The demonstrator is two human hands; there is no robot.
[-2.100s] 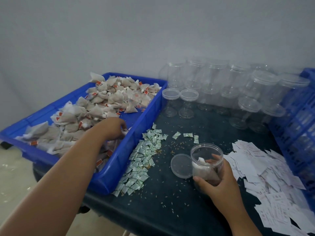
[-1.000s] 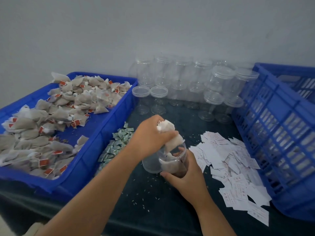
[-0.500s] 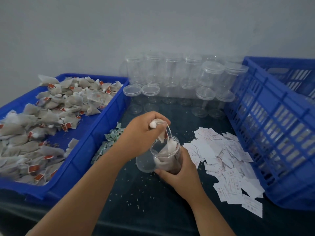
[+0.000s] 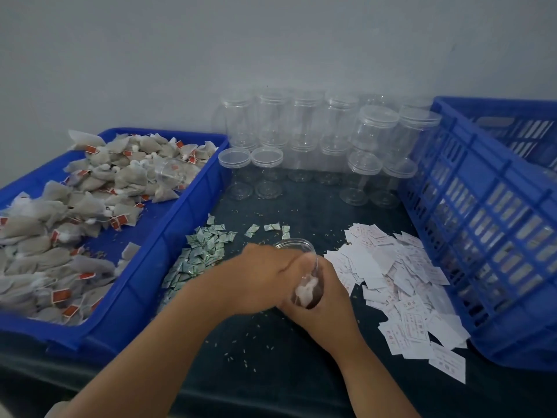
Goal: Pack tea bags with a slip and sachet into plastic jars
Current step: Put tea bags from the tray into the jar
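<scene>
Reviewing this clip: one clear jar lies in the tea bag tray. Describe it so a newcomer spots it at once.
Start at the blue tray on the left, heaped with tea bags. Toward its far right corner, a clear jar lies on its side on the heap. The jars by the wall stand upright; only this one is tipped over inside the tray.

Tray (image 4: 187, 212) sitting at L of tabletop (image 4: 271, 351), tea bags (image 4: 90, 206) piling in it. Sachets (image 4: 199, 254) lying just R of tray, slips (image 4: 401, 285) lying further R, beside crate (image 4: 482, 236) at R edge. Empty jars (image 4: 304, 125) standing in rows at back, btwn tray & crate. Held jar (image 4: 306, 289) sitting in right hand (image 4: 328, 306) at ctr front, btwn sachets & slips.
</scene>
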